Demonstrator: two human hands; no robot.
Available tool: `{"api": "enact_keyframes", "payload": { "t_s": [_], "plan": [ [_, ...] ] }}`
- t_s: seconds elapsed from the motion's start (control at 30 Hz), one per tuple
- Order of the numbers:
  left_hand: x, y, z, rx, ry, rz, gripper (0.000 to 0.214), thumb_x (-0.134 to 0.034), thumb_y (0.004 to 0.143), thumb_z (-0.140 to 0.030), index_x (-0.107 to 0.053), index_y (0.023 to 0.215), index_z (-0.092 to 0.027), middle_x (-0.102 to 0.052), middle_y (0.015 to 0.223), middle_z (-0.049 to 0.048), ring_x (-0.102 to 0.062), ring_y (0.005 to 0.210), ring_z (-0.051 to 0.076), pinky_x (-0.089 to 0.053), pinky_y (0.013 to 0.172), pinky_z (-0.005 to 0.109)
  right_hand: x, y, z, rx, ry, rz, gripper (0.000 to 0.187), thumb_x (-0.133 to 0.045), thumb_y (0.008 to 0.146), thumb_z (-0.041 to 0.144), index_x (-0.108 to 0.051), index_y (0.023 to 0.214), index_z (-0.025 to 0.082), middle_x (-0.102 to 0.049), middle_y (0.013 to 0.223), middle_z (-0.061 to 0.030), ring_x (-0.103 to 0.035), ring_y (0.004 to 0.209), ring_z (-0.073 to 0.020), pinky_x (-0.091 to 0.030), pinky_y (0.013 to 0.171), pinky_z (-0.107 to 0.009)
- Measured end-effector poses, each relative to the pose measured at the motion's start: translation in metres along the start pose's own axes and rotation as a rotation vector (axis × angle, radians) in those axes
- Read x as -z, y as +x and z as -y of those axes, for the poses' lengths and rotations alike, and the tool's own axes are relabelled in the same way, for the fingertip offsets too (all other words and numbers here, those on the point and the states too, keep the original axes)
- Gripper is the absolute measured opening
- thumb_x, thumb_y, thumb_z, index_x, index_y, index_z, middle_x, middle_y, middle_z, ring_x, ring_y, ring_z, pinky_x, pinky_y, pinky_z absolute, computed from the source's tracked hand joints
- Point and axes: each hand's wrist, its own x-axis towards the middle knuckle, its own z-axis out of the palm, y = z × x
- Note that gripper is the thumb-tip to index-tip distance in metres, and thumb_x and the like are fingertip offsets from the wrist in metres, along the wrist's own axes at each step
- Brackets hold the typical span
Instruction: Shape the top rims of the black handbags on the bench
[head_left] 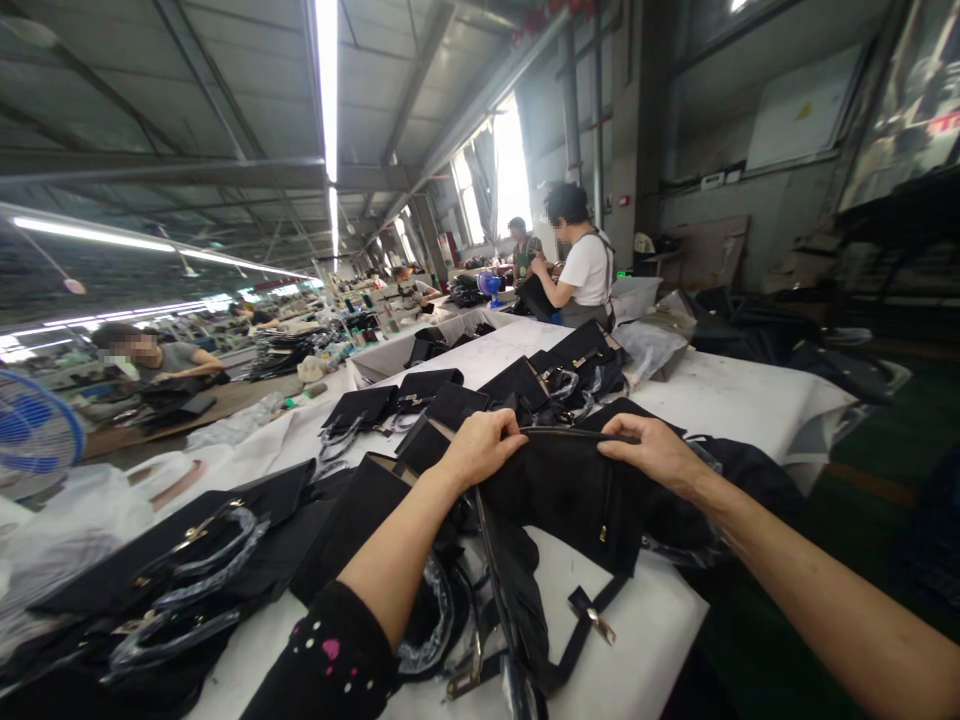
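Both hands pinch the black bag's [570, 490] top edge, left hand [480, 447] and right hand [651, 450] each in a clenched grip, stretching the zip line taut above the desk [637, 640].

Both arms stretched forward and a little inward, with the hands at the same height and well apart. Left hand [480, 447] with bare forearm and a dark dotted sleeve near the elbow, fingers curled down into a closed pinch grip. Right hand [651, 450] on a bare arm, palm down, fingers bent and pressing, thumb tucked under.
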Motion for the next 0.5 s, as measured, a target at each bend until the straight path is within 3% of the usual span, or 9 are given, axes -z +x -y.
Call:
{"api": "enact_keyframes", "payload": {
  "t_s": [0.23, 0.37, 0.5],
  "plan": [
    [-0.003, 0.003, -0.003, 0.032, 0.048, -0.031, 0.019, -0.06, 0.082, -0.03, -0.053, 0.067, -0.02, -0.059, 0.065, -0.0031, -0.053, 0.061, 0.013, -0.031, 0.056, 0.025, -0.002, 0.008, 0.004, -0.046, 0.046, 0.065, 0.022, -0.068, 0.072, 0.039, -0.061, 0.081, 0.019, -0.067, 0.075, 0.0001, -0.06, 0.071, -0.0172, -0.043, 0.063, -0.027],
    [-0.002, 0.003, -0.005, 0.041, 0.054, -0.033, 0.02, -0.06, 0.081, -0.03, -0.052, 0.066, -0.02, -0.058, 0.063, -0.0033, -0.052, 0.06, 0.013, -0.03, 0.055, 0.025, -0.005, 0.015, 0.007, -0.032, -0.07, 0.065, 0.019, -0.065, 0.074, 0.038, -0.061, 0.078, 0.02, -0.065, 0.069, 0.0013, -0.058, 0.065, -0.0158, -0.04, 0.057, -0.026],
    [-0.002, 0.003, -0.006, 0.028, 0.069, -0.037, 0.02, -0.06, 0.082, -0.029, -0.051, 0.067, -0.02, -0.057, 0.063, -0.0032, -0.052, 0.061, 0.013, -0.03, 0.056, 0.026, -0.007, 0.025, 0.02, 0.041, -0.331, 0.042, 0.016, -0.066, 0.073, 0.036, -0.061, 0.069, 0.021, -0.061, 0.062, 0.0024, -0.053, 0.059, -0.0143, -0.034, 0.053, -0.026]
  ]
}}
